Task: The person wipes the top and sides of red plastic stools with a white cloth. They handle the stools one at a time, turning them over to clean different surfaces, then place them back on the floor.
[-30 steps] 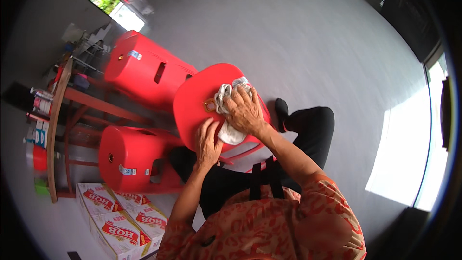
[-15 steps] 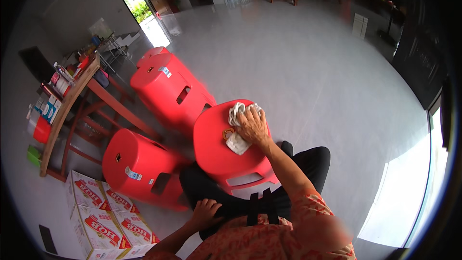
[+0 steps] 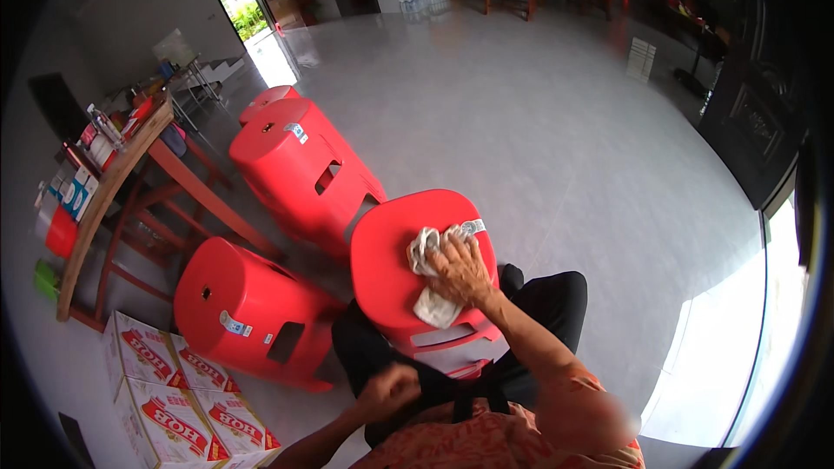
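A red plastic stool (image 3: 391, 247) stands between my knees, its seat facing up. On the right part of that seat my right hand (image 3: 460, 271) presses a crumpled whitish cloth (image 3: 437, 307), fingers curled over it. Cloth shows on both sides of the hand, and a small label (image 3: 473, 226) is visible near the seat's far right edge. Over my left thigh is my left hand (image 3: 393, 389), apart from the stool. Motion smears its fingers, so their pose is unclear; no object shows in it.
Another red stool (image 3: 234, 295) stands to my left, with stacked red stools (image 3: 300, 165) beyond it. Farther left is a wooden table (image 3: 117, 169) crowded with bottles and boxes. White and red cartons (image 3: 169, 417) are stacked at lower left. Grey floor (image 3: 539, 122) stretches ahead.
My right hand and the cloth have slid nearer to me across the seat, uncovering the label. My left hand has lifted from my thigh and moved slightly right. The view has shifted a little.
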`<state>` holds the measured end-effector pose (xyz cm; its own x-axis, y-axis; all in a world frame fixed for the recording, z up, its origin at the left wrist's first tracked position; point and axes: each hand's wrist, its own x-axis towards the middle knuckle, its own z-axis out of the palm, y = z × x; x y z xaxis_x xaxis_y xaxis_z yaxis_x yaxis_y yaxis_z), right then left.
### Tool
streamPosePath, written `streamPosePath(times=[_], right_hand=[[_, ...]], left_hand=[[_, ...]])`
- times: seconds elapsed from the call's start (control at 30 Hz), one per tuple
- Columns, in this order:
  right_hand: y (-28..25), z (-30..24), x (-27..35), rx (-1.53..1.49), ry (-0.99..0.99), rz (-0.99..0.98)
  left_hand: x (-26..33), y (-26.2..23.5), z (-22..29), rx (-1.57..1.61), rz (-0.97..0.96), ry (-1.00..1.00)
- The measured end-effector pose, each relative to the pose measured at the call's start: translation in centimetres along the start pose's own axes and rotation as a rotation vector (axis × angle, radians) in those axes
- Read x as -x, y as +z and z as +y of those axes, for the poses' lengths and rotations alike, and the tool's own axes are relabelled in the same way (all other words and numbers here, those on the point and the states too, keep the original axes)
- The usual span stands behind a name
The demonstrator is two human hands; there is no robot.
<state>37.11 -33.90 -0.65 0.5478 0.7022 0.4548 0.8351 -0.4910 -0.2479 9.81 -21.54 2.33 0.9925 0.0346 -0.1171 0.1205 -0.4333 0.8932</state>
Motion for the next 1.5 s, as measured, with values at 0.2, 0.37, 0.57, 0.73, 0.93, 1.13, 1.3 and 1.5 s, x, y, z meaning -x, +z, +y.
streamPosePath(times=[0.2, 0.37, 0.57, 0.73, 0.93, 1.13, 1.3, 1.5], right_hand=[[0.4, -2.2, 3.6, -0.094, -0.054, -0.157], [-4.9, -0.2, 3.7, -0.755, 0.261, 0.084], [-7.3, 2.2, 12.0, -0.106, 0.415, 0.204], [-9.5, 1.4, 17.8, 0.167, 0.632, 0.043], [-5.2, 2.1, 22.2, 0.234, 0.73, -0.351], [-3.3, 3.0, 22.1, 0.083, 0.561, -0.389], [-5.4, 2.8, 22.3, -0.144, 0.565, -0.809], [-8.6, 1.6, 21.2, -0.227, 0.444, -1.03]], left_hand=[[-13.6, 1.2, 2.5, -0.252, 0.233, 0.559], [-16.6, 2.7, 2.9, -0.614, 0.177, 0.243], [-18.9, 1.9, 1.9, -0.829, 0.185, 0.389], [-22.7, 1.9, 1.4, -0.854, 0.253, 0.441], [-26.4, 1.9, 1.5, -0.792, 0.282, 0.439], [-28.8, 2.0, 1.7, -0.773, 0.369, 0.452], [-27.3, 2.6, 0.9, -0.78, 0.411, 0.444], [-21.5, 3.8, 2.1, -0.758, 0.269, 0.421]])
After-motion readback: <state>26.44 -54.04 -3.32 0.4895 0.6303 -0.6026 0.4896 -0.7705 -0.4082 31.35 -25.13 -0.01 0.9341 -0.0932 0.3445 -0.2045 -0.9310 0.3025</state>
